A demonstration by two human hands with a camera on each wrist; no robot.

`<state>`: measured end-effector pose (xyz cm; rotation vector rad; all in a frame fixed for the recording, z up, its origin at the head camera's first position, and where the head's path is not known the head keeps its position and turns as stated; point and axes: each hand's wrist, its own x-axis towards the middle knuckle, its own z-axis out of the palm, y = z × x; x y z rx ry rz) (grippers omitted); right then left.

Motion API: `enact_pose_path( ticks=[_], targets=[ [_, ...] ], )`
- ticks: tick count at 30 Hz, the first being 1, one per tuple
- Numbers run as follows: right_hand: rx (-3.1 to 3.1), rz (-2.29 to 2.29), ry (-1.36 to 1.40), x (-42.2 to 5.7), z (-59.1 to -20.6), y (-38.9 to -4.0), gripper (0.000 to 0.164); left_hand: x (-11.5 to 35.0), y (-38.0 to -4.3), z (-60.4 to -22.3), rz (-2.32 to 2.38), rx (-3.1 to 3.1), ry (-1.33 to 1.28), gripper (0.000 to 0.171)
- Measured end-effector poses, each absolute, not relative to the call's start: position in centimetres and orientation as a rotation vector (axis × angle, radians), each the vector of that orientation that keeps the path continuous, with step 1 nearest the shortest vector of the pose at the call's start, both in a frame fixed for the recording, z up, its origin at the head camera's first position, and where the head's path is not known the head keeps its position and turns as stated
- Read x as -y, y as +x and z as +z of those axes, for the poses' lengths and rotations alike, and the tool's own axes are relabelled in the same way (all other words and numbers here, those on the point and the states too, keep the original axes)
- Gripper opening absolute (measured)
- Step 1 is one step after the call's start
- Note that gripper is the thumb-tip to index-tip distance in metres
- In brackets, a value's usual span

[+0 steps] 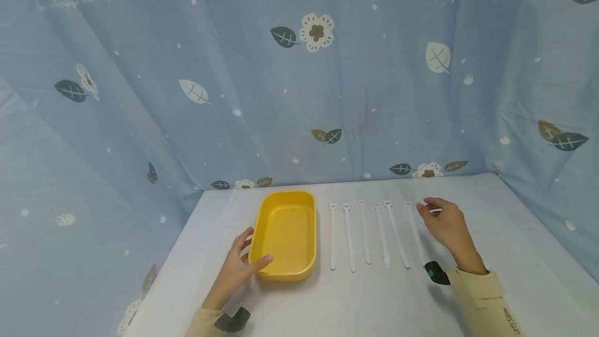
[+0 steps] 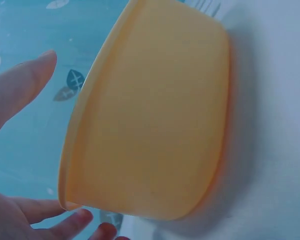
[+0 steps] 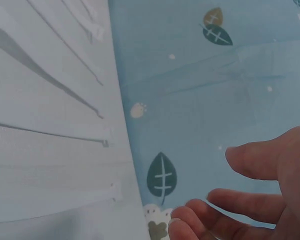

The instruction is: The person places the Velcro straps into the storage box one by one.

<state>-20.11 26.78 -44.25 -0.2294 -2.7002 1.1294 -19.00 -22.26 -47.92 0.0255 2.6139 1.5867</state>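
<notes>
A yellow plastic tray [image 1: 284, 276] with rounded corners stands on the white table. My left hand [image 1: 236, 269] is at its near left corner, fingers along the left side and thumb spread over the near rim. In the left wrist view that thumb [image 2: 27, 85] is apart from the tray wall [image 2: 150, 115], while the fingers reach the rim's end. Several thin white strips [image 1: 381, 235] with small square heads, resembling cable ties, lie in a row right of the tray. My right hand [image 1: 444, 225] hovers beside the rightmost strip [image 1: 414, 230], thumb and bent fingers apart with nothing between them.
A blue curtain [image 1: 365, 92] with leaf and flower prints hangs behind and around the table [image 1: 360, 306]. The table's back edge runs just beyond the tray and the strips' heads. Dark bands [image 1: 232, 321] are on both wrists.
</notes>
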Motion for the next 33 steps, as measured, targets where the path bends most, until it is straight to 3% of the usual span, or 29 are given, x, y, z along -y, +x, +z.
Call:
enact_pose_path(
  ticks=[11, 33],
  targets=[
    [2.759, 1.164, -0.258, -27.3, -44.8, -20.3, 0.058, 22.1, -18.5, -48.6, 1.478, -2.609, -0.034, 0.113],
    [2.827, 1.195, -0.318, -27.9, -46.2, -20.6, 0.053, 22.7, -18.2, -49.3, 1.636, -2.463, 0.104, 0.125]
  ],
)
